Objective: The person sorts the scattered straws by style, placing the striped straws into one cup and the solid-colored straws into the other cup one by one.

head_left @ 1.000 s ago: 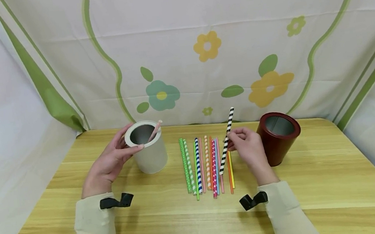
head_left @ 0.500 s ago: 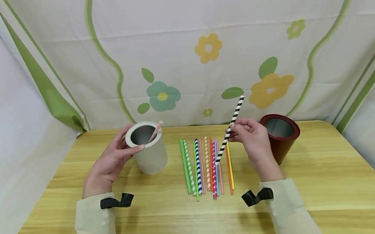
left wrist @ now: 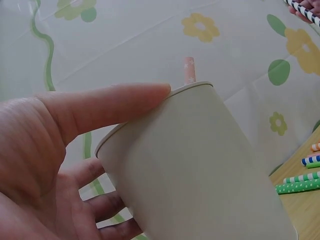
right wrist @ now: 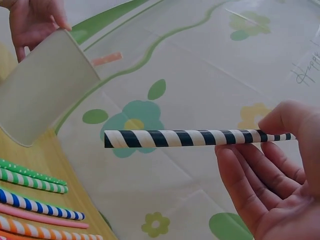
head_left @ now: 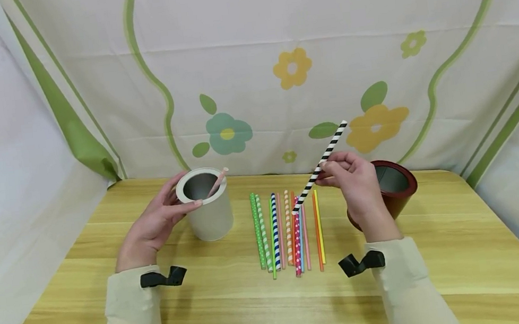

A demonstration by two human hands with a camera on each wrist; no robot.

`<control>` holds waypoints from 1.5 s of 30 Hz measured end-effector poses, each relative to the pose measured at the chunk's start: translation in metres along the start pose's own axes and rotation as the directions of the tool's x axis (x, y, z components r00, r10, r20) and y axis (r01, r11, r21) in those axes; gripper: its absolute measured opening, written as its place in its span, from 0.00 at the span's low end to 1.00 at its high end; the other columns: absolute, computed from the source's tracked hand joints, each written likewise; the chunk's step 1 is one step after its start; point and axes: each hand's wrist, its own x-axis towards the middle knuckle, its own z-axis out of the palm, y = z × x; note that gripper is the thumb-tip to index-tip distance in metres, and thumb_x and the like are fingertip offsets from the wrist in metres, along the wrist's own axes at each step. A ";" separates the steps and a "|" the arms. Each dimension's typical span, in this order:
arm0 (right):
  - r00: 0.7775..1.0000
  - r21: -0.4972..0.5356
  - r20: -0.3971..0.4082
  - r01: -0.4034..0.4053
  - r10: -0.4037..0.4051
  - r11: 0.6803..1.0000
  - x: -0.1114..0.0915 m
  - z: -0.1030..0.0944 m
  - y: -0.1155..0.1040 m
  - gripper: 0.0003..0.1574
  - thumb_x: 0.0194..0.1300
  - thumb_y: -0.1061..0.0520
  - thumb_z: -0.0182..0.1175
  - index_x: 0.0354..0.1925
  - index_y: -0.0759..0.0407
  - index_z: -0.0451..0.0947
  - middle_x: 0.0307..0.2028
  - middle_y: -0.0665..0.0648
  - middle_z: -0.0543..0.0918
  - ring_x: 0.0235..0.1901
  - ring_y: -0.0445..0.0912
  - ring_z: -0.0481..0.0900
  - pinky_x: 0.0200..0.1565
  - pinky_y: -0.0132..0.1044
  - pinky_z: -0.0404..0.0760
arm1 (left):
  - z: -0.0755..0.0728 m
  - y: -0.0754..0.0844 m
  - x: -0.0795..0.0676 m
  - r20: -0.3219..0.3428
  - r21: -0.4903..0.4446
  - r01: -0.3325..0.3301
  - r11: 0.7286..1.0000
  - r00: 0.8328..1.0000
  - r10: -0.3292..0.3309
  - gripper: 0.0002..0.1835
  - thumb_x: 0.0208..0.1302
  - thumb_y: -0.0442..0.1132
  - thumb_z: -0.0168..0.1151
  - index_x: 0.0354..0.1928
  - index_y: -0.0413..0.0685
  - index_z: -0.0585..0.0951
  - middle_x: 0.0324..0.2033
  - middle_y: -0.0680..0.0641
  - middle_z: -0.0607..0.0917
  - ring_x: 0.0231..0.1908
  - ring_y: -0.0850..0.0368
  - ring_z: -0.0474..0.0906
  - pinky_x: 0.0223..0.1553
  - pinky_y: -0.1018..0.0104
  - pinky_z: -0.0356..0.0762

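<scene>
My left hand (head_left: 148, 225) holds a white can (head_left: 210, 221) at its rim, thumb over the near edge and fingers round the left side. A pink straw (head_left: 219, 180) leans inside that can, its end sticking out above the rim. Between thumb and fingers, my right hand (head_left: 354, 183) pinches a black-and-white striped straw (right wrist: 195, 138) near its middle. In the head view this straw slants, upper end to the right and lower end over the row of straws (head_left: 275, 235). The dark red can (head_left: 397, 194) stands behind my right hand, partly hidden by it.
Several patterned and plain straws lie side by side on the wooden table (head_left: 258, 317) between the two cans. An orange straw (head_left: 318, 241) and a yellow straw (head_left: 320, 230) lie at the right end. A flowered cloth (head_left: 248, 67) hangs behind the table.
My right hand has lifted the striped straw up from the row, tilting it further and moving slightly right in front of the red can. My left hand stays on the white can.
</scene>
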 end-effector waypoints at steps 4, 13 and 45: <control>0.999 -0.014 0.047 0.023 -0.023 1.000 0.002 0.002 -0.006 0.04 0.77 0.63 0.62 0.46 0.63 0.76 0.33 0.47 0.91 0.34 0.42 0.91 0.47 0.37 0.92 | 0.000 0.000 0.000 0.003 0.009 -0.004 1.000 1.000 0.004 0.47 0.73 0.33 0.69 0.86 0.63 0.56 0.75 0.55 0.69 0.69 0.61 0.69 0.65 0.70 0.70; 0.987 -0.064 0.163 0.008 0.003 0.998 0.013 0.015 -0.019 0.07 0.78 0.62 0.61 0.50 0.64 0.76 0.35 0.47 0.91 0.36 0.43 0.92 0.49 0.40 0.92 | 0.001 0.002 0.001 -0.004 0.031 0.005 1.000 1.000 -0.004 0.48 0.74 0.34 0.68 0.87 0.62 0.54 0.82 0.45 0.60 0.76 0.53 0.61 0.68 0.67 0.68; 0.960 0.113 0.241 0.119 -0.144 0.986 0.022 0.113 -0.028 0.09 0.73 0.67 0.62 0.46 0.57 0.74 0.39 0.56 0.86 0.38 0.48 0.92 0.51 0.47 0.92 | 0.003 0.004 -0.002 -0.019 0.001 0.008 1.000 1.000 -0.008 0.47 0.72 0.32 0.69 0.86 0.64 0.58 0.77 0.50 0.66 0.70 0.59 0.67 0.62 0.73 0.74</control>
